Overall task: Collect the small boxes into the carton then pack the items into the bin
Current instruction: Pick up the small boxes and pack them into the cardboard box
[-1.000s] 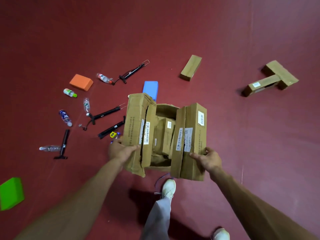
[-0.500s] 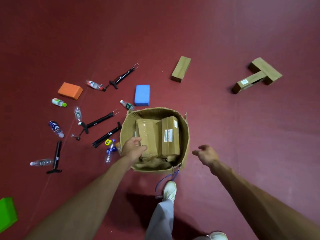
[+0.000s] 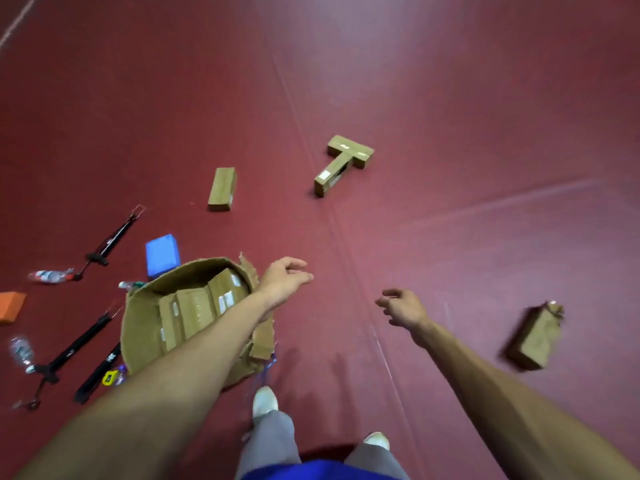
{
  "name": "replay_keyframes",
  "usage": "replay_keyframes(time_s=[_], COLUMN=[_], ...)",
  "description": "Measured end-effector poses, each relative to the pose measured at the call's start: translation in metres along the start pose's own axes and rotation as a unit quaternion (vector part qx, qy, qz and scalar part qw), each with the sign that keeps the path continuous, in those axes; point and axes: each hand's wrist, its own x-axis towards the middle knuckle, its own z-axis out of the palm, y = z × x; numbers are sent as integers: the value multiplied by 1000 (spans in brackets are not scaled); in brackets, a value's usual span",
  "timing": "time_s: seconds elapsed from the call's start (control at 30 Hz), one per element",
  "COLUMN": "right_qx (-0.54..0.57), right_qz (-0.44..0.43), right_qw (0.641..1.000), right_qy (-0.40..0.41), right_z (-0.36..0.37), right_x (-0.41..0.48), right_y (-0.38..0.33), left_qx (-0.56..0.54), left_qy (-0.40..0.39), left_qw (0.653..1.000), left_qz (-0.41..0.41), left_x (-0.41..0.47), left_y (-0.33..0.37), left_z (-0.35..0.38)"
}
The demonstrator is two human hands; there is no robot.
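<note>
The open brown carton (image 3: 142, 334) stands on the red floor at lower left, with several small brown boxes (image 3: 194, 306) inside. My left hand (image 3: 285, 277) reaches across its right rim, fingers loosely curled, holding nothing. My right hand (image 3: 401, 308) hangs over bare floor to the right, fingers apart and empty. A small box (image 3: 222, 188) lies further out on the floor. Two small boxes in a T shape (image 3: 344, 161) lie beyond it. Another small box (image 3: 536, 337), blurred, lies at the right.
Black pumps (image 3: 110, 237) (image 3: 72, 351), plastic bottles (image 3: 48, 276) (image 3: 21, 348), a blue block (image 3: 162, 254) and an orange block (image 3: 10, 306) are scattered left of the carton. My white shoes (image 3: 265, 400) (image 3: 377, 439) stand just behind it.
Both hands have let go of the carton, which now rests on the floor with its flaps spread. My view has swung right, and both hands have moved right of the carton.
</note>
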Motion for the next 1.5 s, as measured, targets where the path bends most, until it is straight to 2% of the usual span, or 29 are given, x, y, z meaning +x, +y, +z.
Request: replay_keyframes(time_s=[0.2,0.4,0.7,0.87,1.1,1.2,1.33,1.5], right_qx=[115,184,142,143,136,141,121,77], right_qz=[34,64,129,203,217,244,261,319], right_qw=[986,952,930,921,909,910,915,911], right_qy=[115,234,314,300,330,303,282,251], right_z=[-155,-262,-404,-468,-511,-509,-492,-457], right_x=[-24,-12,97,178,300,372,469,562], right_y=[78,132,176,229,349,421,512,597], left_qx=[66,114,149,179,207,215,243,230], left_qy=[-143,-293,-361,-343,-324,-312,-337,-312], left_qw=[984,944,920,922,923,925,907,922], left_qz=[78,98,25,13,7,27,66,6], left_x=[-13,-7,98,175,261,298,345,407], left_y=[91,154,214,226,176,121,33,-70], left_z=[157,283,453,559,726,800,887,952])
